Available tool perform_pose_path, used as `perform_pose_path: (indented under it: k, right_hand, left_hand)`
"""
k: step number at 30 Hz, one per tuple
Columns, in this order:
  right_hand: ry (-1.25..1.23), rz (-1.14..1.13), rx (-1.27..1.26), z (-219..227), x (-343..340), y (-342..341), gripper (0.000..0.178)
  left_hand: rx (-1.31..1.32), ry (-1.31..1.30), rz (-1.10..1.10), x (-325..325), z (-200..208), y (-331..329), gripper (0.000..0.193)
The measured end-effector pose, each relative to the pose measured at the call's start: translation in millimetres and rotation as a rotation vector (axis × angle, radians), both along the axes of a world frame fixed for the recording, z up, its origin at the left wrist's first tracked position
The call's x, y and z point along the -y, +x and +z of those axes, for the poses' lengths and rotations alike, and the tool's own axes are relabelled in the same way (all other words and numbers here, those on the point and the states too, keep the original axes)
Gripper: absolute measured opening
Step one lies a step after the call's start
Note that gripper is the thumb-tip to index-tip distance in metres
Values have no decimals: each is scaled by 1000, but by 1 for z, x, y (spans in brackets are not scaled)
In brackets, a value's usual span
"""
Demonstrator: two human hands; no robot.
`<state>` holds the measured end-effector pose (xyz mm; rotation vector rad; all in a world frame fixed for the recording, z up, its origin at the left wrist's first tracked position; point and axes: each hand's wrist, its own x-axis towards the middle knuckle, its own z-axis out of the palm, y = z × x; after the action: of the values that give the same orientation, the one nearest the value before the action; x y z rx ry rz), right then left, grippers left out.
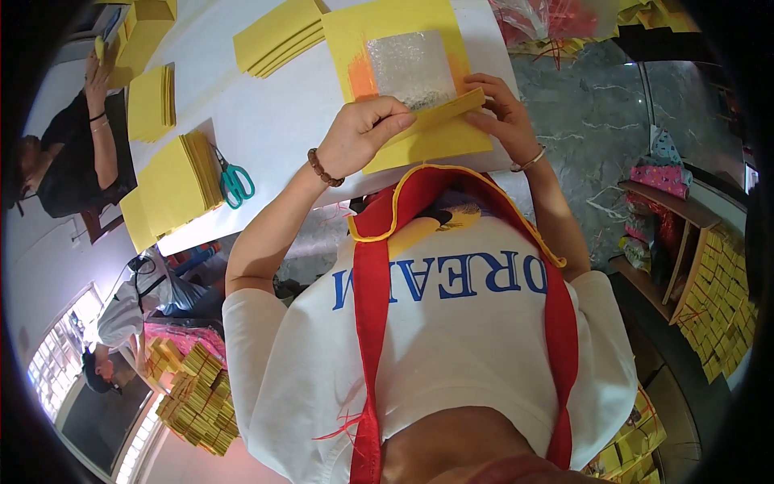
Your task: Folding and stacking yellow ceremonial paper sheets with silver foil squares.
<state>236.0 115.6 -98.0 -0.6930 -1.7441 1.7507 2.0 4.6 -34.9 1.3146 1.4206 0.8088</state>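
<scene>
Head view: a yellow sheet [387,20] lies on the white table [270,117] in front of the person, and a clear bubble-textured piece [411,60] rests on the sheet's middle, with orange patches [361,74] to either side. Above the sheet's near part is a narrow yellow strip [447,109]; whether it joins the sheet I cannot tell. The left grip [363,133] pinches the strip's left end between thumb and fingers, by the sheet's near left part. The right grip [501,117] is half open around the strip's other end, at the sheet's right edge, thumb and fingers apart; how firmly it touches I cannot tell. Left of the sheet lie green-handled scissors [235,184], beside a yellow stack [181,177]. Farther left of the sheet, a co-worker in black [68,157] reaches toward yellow pieces
</scene>
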Motion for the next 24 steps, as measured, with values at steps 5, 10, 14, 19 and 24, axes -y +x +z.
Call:
perform_pose_path:
  k: [5,10,14,19,24]
  right_hand:
    - [14,2,14,2,0,-1,40]
    - [24,4,-13,-2,-1,0,42]
    - [23,-7,-7,1,0,0,40]
    - [61,15,-58,-6,-2,1,29]
    - [57,-22,-8,2,-5,-5,18]
  left_hand:
    - [3,-9,-11,1,-1,0,18]
    - [-46,82,-68,1,-1,0,18]
    - [-71,133,-78,2,-1,1,16]
    - [-349,429,-217,5,10,12,15]
    - [-708,711,-303,2,13,18,40]
